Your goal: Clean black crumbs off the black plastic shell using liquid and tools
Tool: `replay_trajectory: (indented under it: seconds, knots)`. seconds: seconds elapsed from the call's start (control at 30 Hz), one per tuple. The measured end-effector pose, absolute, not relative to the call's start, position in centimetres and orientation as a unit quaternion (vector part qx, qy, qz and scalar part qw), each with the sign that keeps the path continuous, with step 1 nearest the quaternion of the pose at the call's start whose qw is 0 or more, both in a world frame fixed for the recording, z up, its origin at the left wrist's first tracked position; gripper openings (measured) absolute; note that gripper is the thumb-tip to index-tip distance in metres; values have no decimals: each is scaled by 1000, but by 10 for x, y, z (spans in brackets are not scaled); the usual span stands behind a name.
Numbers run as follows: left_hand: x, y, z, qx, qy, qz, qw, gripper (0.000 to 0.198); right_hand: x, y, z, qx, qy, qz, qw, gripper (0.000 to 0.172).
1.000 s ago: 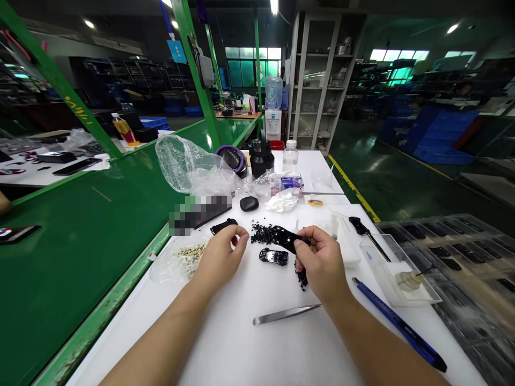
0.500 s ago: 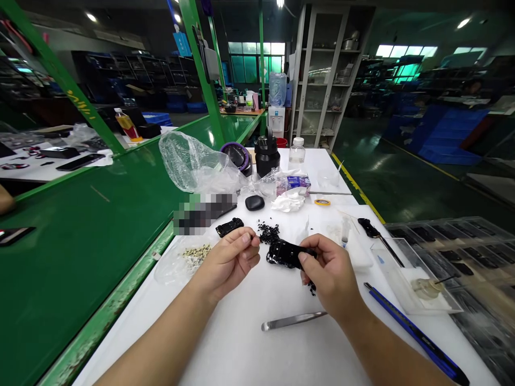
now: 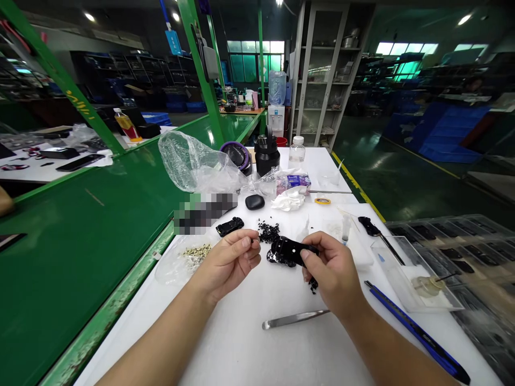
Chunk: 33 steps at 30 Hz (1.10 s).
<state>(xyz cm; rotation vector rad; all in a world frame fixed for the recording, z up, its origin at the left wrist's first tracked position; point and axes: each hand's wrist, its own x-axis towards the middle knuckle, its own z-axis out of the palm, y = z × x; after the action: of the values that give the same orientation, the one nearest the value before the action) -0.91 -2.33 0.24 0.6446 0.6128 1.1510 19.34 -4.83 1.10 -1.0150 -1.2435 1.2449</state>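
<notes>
Right hand (image 3: 333,273) grips a black plastic part (image 3: 290,248) above the tweezers (image 3: 295,318); left hand (image 3: 227,262), up-left of the tweezers, has its fingertips pinched together, contents indiscernible.

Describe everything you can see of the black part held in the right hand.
The black part is a flat, elongated piece, glossy like moulded plastic, with a few small pale dots or holes on its top face. The right hand pinches its right end between thumb and fingers, holding it roughly level just above the white table. Its free end points toward the left hand, which does not touch it. A smaller black piece lies beneath it; whether they touch cannot be told.
</notes>
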Motion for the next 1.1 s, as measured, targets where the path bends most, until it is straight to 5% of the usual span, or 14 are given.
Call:
replay_trajectory:
  seconds: [1.1]
  knots:
    - [-15,-20,5,274,343,537,720,21,190,-47,9,-430,-510,506,547,15]
